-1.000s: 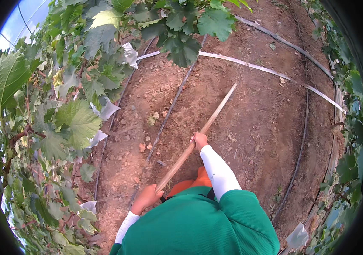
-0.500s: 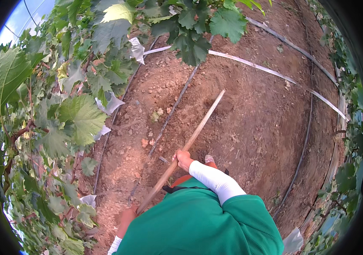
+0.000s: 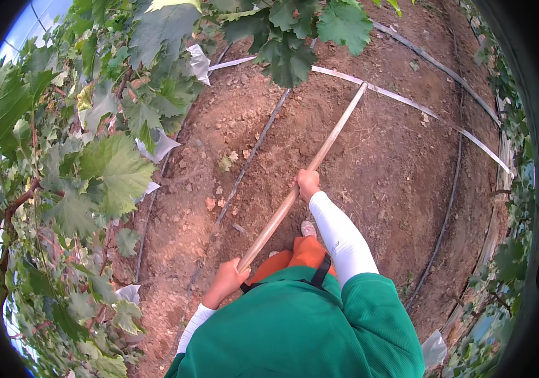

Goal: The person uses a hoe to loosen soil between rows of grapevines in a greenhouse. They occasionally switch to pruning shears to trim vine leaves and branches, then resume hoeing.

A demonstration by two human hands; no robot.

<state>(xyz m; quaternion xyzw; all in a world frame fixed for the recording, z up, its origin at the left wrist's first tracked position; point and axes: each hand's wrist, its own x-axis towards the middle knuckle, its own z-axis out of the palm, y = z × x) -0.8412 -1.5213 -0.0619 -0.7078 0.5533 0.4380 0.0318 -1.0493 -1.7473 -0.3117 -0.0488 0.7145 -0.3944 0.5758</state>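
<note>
Both my hands grip a long wooden pole, slanting from my waist up to the right across the soil. My left hand is wrapped round its near end, close to my left hip. Further up the shaft, about midway, my right hand is closed on it. The pole's far tip appears in line with a white strip that crosses the ground; whether it touches the strip I cannot tell. I can make out no tool head at that tip.
Grapevine leaves crowd the left, with white bags among them; more leaves overhang the top. A dark hose runs along the reddish soil, another hose lies at right. Vines also line the right edge.
Both hands have moved forward and to the right with the pole. Its far tip has gone from bare soil up to the white strip. More of my orange trousers shows.
</note>
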